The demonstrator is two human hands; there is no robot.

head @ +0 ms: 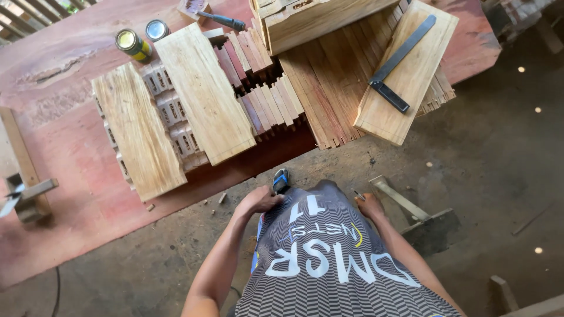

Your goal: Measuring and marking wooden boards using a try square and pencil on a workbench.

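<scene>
Two hands sit low at the hem of a patterned shirt, both off the bench. The left hand (258,199) rests curled at the shirt edge, fingers bent in; nothing shows in it, though whether it pinches the cloth I can't tell. The right hand (369,205) is closed round a thin dark stick-like thing (359,195), prob. a pencil or nail, too small to say which; only its tip pokes out past the knuckles. A sandalled foot (281,179) shows just past the left hand, near the bench's front edge. On the reddish bench top (70,164) lie 3 pale planks: two side by side (138,132) (202,91) laid across rows of small stacked wooden parts, w/ the stacks seeming to serve as support, and a third (426,53) to the right, resting on a fan of thin reddish slats (320,88). A dark metal try square (399,61) lies diagonally on that third plank, flat, so it likely stays put there. 2 tins stand at the bench's far side, one yellow (132,44) and one w/ a silver top (157,29), just beside each other. A wooden box (311,20) sits at the top edge, a dark-handled tool (223,22) near it. On the dirt floor (499,176) right of the person stands a metal stand (411,208), close to the right hand.
</scene>
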